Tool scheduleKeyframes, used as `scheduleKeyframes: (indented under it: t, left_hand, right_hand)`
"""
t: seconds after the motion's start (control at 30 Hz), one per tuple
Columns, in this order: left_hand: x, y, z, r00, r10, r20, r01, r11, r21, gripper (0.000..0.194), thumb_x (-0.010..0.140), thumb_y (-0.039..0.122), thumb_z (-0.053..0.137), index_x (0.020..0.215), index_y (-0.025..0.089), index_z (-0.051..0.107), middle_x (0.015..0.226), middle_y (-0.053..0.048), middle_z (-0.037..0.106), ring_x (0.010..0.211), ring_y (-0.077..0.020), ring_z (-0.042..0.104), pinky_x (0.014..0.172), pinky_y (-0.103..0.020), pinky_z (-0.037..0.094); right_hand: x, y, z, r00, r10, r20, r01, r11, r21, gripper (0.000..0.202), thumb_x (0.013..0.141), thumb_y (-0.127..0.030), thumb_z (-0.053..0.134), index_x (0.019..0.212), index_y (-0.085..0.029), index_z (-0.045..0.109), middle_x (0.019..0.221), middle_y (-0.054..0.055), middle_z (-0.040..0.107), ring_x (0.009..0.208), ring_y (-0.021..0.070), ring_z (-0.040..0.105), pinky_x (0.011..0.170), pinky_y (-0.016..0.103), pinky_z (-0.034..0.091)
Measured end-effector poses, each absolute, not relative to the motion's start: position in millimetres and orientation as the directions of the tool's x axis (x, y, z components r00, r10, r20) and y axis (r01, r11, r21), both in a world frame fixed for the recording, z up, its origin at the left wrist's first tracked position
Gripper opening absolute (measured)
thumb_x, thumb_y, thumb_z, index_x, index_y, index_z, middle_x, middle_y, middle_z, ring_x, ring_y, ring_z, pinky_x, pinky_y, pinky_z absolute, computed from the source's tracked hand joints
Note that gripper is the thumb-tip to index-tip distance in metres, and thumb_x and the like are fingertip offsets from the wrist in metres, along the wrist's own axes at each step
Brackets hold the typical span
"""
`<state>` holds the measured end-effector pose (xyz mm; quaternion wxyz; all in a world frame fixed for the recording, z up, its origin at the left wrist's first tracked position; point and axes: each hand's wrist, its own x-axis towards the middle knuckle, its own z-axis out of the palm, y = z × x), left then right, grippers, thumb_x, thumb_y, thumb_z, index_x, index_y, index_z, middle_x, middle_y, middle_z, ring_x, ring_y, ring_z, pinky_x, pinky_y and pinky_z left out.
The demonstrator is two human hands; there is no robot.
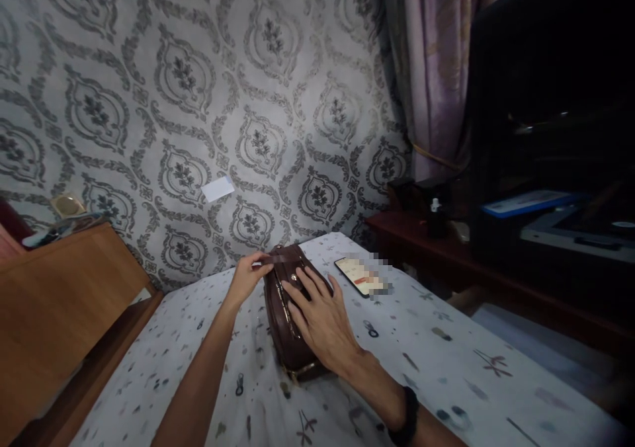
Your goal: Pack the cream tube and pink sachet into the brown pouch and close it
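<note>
A dark brown leather handbag (282,341) with gold-coloured zippers and a small metal stud lies on the patterned white bedsheet. At its far left edge, the fingers of my left hand (247,276) are pinched on a short brown strap (282,259) of the bag. My right hand (322,315) rests flat across the bag's upper face, fingers spread, and hides part of its right side. Just right of the bag lies a phone (358,276) with its screen lit; part of it is blurred out.
A wooden headboard-like panel (74,301) stands at the left. The patterned wall (292,103) rises behind the bed, with a white card (217,189) on it. On the right are a dark red shelf (401,232), a small dark bottle (436,219) and a tied curtain (441,70).
</note>
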<state>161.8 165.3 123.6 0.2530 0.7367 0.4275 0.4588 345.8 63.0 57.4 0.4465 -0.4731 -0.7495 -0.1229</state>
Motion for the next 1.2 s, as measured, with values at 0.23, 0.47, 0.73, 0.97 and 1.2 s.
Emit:
scheduleKeyframes:
  t: [0.23, 0.47, 0.73, 0.97, 1.2]
  left_hand:
    - [164.1, 167.1, 116.2, 0.136, 0.838, 0.529, 0.462, -0.526, 0.714, 0.026, 0.077, 0.041, 0.063, 0.071, 0.017, 0.068, 0.07, -0.001, 0.068, 0.073, -0.0171, 0.059, 0.068, -0.025, 0.045]
    - [172.6, 162.6, 115.9, 0.082, 0.81, 0.58, 0.508, -0.535, 0.675, 0.029, 0.078, 0.042, 0.059, 0.061, 0.018, 0.057, 0.06, 0.003, 0.054, 0.066, -0.0149, 0.049, 0.062, -0.024, 0.039]
    - [175.7, 156.2, 114.6, 0.076, 0.814, 0.576, 0.52, -0.525, 0.673, 0.031, 0.077, 0.043, 0.059, 0.058, 0.019, 0.052, 0.057, 0.004, 0.049, 0.061, -0.0138, 0.046, 0.061, -0.025, 0.037]
    - [178.2, 146.8, 112.1, 0.053, 0.798, 0.601, 0.533, -0.531, 0.659, 0.029, 0.079, 0.04, 0.059, 0.06, 0.019, 0.053, 0.065, 0.002, 0.05, 0.07, -0.0158, 0.049, 0.066, -0.025, 0.037]
    - [180.1, 137.7, 109.2, 0.056, 0.814, 0.579, 0.491, -0.527, 0.694, 0.029, 0.079, 0.037, 0.061, 0.059, 0.019, 0.051, 0.068, 0.001, 0.049, 0.072, -0.0159, 0.047, 0.067, -0.026, 0.038]
  right_hand:
    - [346.4, 63.4, 56.7, -0.16, 0.595, 0.787, 0.818, 0.527, -0.232, 0.034, 0.099, -0.033, 0.049, 0.13, -0.028, 0.063, 0.146, 0.012, 0.055, 0.138, 0.0313, 0.045, 0.112, 0.058, 0.029]
    - [345.9, 62.7, 58.1, -0.151, 0.617, 0.772, 0.801, 0.535, -0.27, 0.032, 0.098, -0.032, 0.052, 0.127, -0.028, 0.065, 0.146, 0.012, 0.056, 0.138, 0.0317, 0.045, 0.112, 0.058, 0.03]
    - [344.2, 62.0, 60.3, -0.125, 0.638, 0.76, 0.783, 0.534, -0.319, 0.03, 0.095, -0.031, 0.058, 0.125, -0.029, 0.066, 0.146, 0.01, 0.056, 0.139, 0.0308, 0.045, 0.113, 0.057, 0.028]
    - [345.4, 60.5, 61.2, -0.14, 0.629, 0.765, 0.796, 0.531, -0.291, 0.031, 0.096, -0.031, 0.057, 0.126, -0.029, 0.065, 0.146, 0.011, 0.056, 0.138, 0.0312, 0.046, 0.111, 0.057, 0.031]
    - [346.0, 60.8, 60.4, -0.14, 0.617, 0.774, 0.801, 0.53, -0.278, 0.031, 0.096, -0.031, 0.057, 0.125, -0.029, 0.066, 0.145, 0.011, 0.057, 0.137, 0.0314, 0.046, 0.111, 0.056, 0.032]
